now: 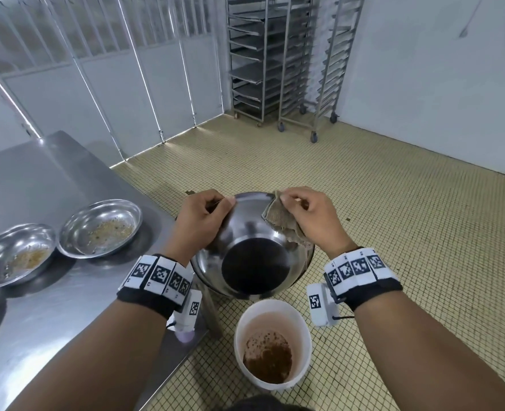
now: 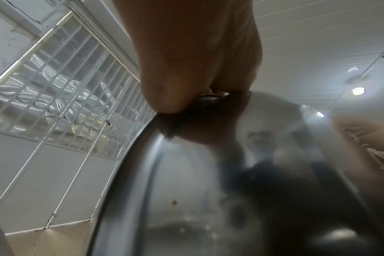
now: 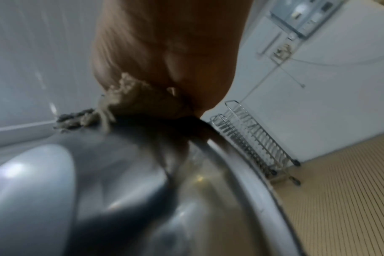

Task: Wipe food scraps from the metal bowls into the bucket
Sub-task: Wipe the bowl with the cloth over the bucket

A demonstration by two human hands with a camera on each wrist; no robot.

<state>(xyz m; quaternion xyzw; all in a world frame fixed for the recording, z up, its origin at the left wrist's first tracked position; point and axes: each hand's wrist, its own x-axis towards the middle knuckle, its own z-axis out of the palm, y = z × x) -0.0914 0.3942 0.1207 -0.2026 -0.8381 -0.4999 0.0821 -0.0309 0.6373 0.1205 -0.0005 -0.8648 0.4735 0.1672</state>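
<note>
I hold a shiny metal bowl [image 1: 251,247] tilted toward me above a white bucket [image 1: 272,345] that has brown scraps at its bottom. My left hand [image 1: 206,215] grips the bowl's far left rim [image 2: 129,173] with curled fingers. My right hand [image 1: 307,212] clutches a beige cloth [image 1: 280,223] against the bowl's upper right rim; the cloth [image 3: 125,100] bunches under the fingers above the bowl [image 3: 143,190]. The bowl's inside looks clean and reflective.
Two more metal bowls with yellowish scraps, one [image 1: 103,226] and another [image 1: 14,256], sit on the steel table [image 1: 38,321] at my left. The bucket stands on the tiled floor [image 1: 393,218] beside the table leg. Wheeled tray racks [image 1: 283,60] stand by the far wall.
</note>
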